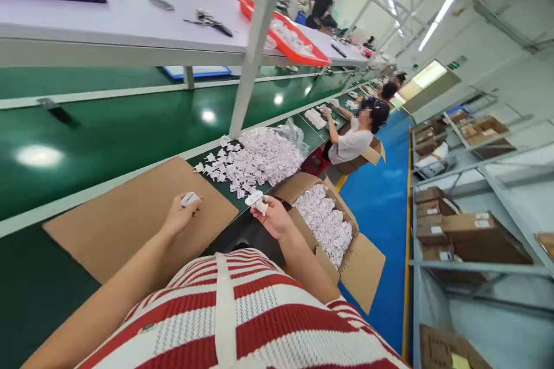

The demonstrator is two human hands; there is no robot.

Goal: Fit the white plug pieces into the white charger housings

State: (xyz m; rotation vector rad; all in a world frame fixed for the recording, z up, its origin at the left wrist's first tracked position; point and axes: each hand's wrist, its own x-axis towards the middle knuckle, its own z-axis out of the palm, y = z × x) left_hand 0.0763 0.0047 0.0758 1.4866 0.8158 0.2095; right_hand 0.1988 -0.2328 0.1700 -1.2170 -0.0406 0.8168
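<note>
My left hand point(178, 218) is closed on a small white plastic part point(189, 199) with a grey face, held above a flat cardboard sheet point(142, 225). In my right hand point(273, 218), pinched between thumb and fingers, is a white plastic piece point(256, 200) with a rounded top and a short stem. Beyond both hands a large heap of small white plastic parts point(264, 155) lies on the green bench, part of it in a clear bag point(294, 132). To the right of my right hand stands an open cardboard box point(367, 268) filled with similar white parts point(324, 222).
A metal post point(255, 52) rises behind the heap, holding a white shelf point(130, 23) with a red tray point(298, 55) and pliers-like tool point(210, 23). A co-worker point(357, 135) sits farther along the bench. Shelving with cartons point(480, 233) stands right of the blue aisle point(376, 213).
</note>
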